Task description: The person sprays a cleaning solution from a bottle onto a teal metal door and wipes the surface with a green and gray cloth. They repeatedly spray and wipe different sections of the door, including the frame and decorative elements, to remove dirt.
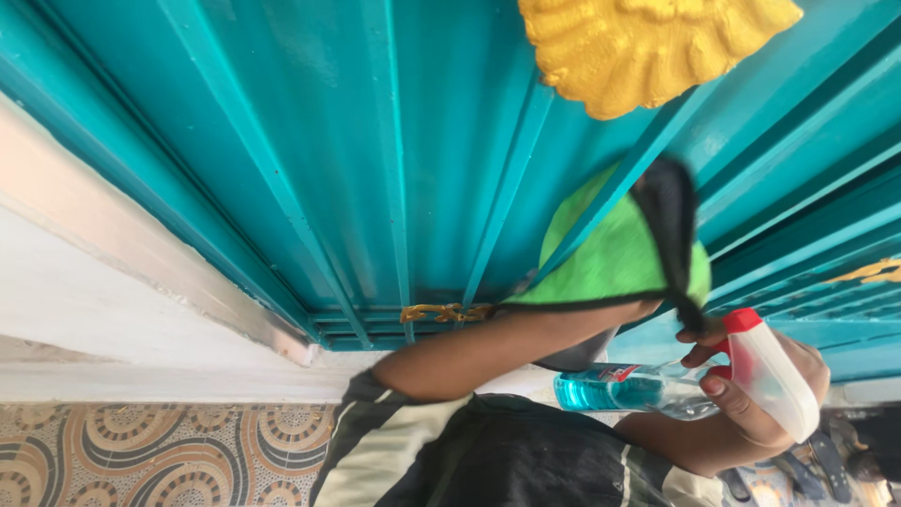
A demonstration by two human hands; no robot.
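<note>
**Green cloth flat on the teal door, at eleven o'clock from the bottle hand**

Green cloth, edged in black, pressed against the ribbed teal door, just right of the picture's middle. Roughly triangular as seen here, long lower edge running from nine to three o'clock, black corner blurred and standing up toward twelve.

Left forearm reaching in from seven o'clock and ending under the cloth. Left hand wholly covered by the fabric, so cannot tell how far open or how gripped; only touching the cloth from behind, clearly the nearer hand.

Right hand at five o'clock from the cloth, near but apart from it. Fingers curled closed around the neck of a clear spray bottle of blue liquid, one finger by the red trigger. Bottle lying almost level, long axis nine to three: base toward nine, white head toward three, red nozzle tip turned up toward the door at twelve. Bottle held clear of the door, below its bottom rail.

Farther out: yellow moulded ornament on the door at twelve o'clock from the cloth, well apart. Small yellow metal fitting at nine o'clock, just beside the forearm. Pale wall edge at far nine, patterned floor tiles at seven, dark sandals at four.
</note>
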